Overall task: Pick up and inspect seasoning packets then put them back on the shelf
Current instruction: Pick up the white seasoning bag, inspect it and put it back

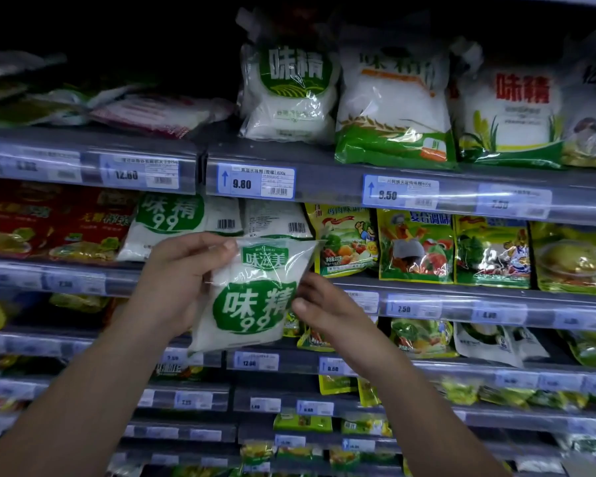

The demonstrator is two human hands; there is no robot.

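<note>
White packet [252, 297] clear of shelf edge [172, 277]; left hand [183, 284] fingers grasping left edge, right hand [320, 306] pinching right edge.

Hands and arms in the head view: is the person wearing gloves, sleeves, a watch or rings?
Nothing shows. The left hand and right hand are bare, with no gloves or rings visible. Both forearms are uncovered down to the frame's bottom edge, with no sleeve, watch or band in view. Fingernails look short and unpainted.

The seasoning packet [252, 294] is clear, glossy plastic film, creased and catching glare over white granules. Yellow-green packets [417, 246] at the shelf's front edge shine like foil. Price labels [256, 182] are matt paper behind glossy clear plastic strips [516, 201].
</note>
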